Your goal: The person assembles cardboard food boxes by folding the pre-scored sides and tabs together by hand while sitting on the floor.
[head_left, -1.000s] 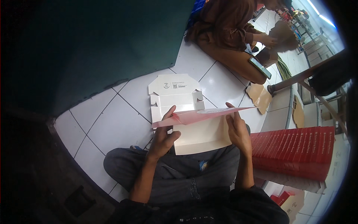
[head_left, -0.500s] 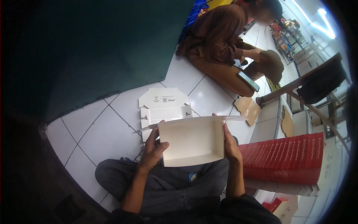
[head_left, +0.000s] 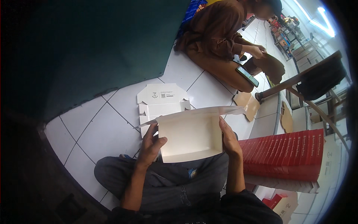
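As the pale box (head_left: 191, 139) hangs just above the crossed legs (head_left: 123, 173), its hollow turned up to the wearer, both hands have it, one on each side! Look at the left hand (head_left: 150, 150): its grip pinches the box's left wall, thumb at the rim, fingers tucked behind, barely parted, with the card between them. Over on the box's right, the right hand (head_left: 230, 141) has its grip clasped against the side wall, thumb up toward the far corner; how the other fingers bend behind, you cannot tell. And across the box's far edge stands the lid flap (head_left: 190, 112), sticking out past both sides! Just beyond the box, a white cut-out blank (head_left: 160, 98) lies flat on the tiled floor (head_left: 89, 127), partly hidden by that flap. Right of the box, a tight stack of red cartons (head_left: 283, 155). Farther off, beyond the box and to its right, sits a co-worker (head_left: 214, 31), hands at a brown sheet (head_left: 271, 68), a phone (head_left: 247, 76) resting on the thigh.
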`<state>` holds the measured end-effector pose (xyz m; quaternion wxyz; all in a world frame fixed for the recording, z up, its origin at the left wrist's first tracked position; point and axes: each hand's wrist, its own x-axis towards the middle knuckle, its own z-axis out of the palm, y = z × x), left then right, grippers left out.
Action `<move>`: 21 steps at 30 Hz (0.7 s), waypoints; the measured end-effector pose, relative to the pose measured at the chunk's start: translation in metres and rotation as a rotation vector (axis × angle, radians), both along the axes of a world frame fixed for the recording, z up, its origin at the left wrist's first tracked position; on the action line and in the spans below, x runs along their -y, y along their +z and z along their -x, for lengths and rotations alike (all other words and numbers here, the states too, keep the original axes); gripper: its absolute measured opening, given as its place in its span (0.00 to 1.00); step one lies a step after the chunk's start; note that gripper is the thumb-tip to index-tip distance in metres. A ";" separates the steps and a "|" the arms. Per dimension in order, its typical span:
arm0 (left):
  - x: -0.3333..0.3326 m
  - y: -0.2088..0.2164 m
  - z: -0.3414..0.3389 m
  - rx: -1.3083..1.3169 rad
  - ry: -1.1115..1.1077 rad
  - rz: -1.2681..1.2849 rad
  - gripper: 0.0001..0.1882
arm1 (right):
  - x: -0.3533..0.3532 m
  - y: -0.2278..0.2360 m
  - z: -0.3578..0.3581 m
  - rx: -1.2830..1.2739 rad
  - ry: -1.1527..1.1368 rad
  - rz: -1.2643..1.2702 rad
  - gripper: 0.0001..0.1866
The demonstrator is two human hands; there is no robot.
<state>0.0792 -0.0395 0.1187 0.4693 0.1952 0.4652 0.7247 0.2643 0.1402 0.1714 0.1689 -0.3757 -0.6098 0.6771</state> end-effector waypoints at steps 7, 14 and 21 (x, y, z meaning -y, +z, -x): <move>0.001 -0.009 0.000 -0.024 0.041 -0.001 0.31 | 0.002 -0.006 -0.001 -0.104 -0.054 0.156 0.30; -0.006 -0.002 -0.004 0.022 0.066 0.067 0.38 | 0.000 -0.007 -0.006 0.122 -0.045 -0.138 0.28; -0.012 -0.062 0.002 -0.185 0.164 0.140 0.35 | 0.011 0.013 0.004 -0.003 0.187 -0.213 0.28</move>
